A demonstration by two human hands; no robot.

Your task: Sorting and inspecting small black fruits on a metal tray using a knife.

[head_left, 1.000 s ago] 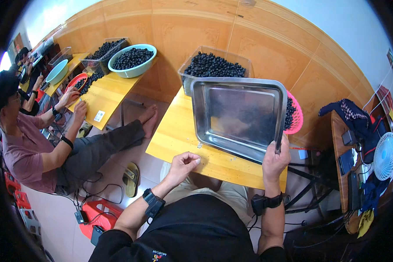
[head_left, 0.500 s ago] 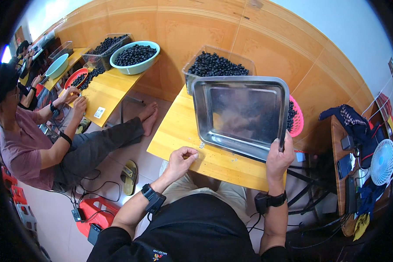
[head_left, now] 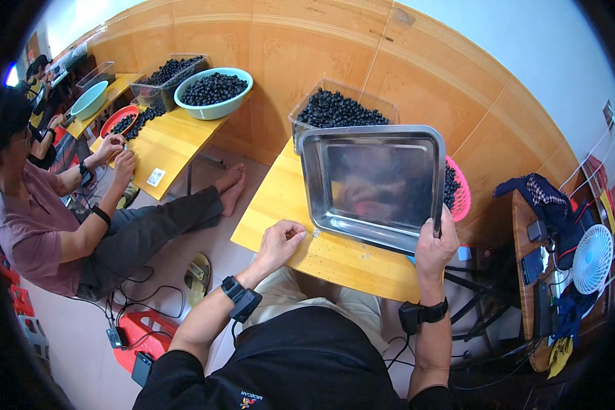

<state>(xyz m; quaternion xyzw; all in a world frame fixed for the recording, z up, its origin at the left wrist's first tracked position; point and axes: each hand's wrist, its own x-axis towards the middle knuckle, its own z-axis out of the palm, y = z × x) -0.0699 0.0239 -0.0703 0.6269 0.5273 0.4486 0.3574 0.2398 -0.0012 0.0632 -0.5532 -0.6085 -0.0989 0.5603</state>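
Note:
My right hand (head_left: pixel 436 247) grips a shiny rectangular metal tray (head_left: pixel 379 184) by its lower right corner. The tray is tipped up over the yellow table (head_left: pixel 266 212), its hollow side facing me, and it looks bare inside. My left hand (head_left: pixel 280 244) is at the table's front left edge, apart from the tray. Its fingers are curled with the thumb against them, and whatever may be inside is hidden. Behind the tray stands a clear plastic bin (head_left: pixel 345 109) heaped with small dark round fruits. A pink basket (head_left: pixel 460 191) with more of these is partly covered by the tray.
At left, a seated person (head_left: pixel 41 205) works at another yellow table (head_left: pixel 171 147) with a pale green basin (head_left: pixel 214 96) and a red dish (head_left: pixel 116 119) of dark fruits. A red stool (head_left: pixel 143 342), cables and a slipper (head_left: pixel 198 277) are on the floor. A fan (head_left: pixel 592 257) stands right.
My left hand has moved slightly up and to the left along the table edge. The tray, still in my right hand, is tilted a little differently.

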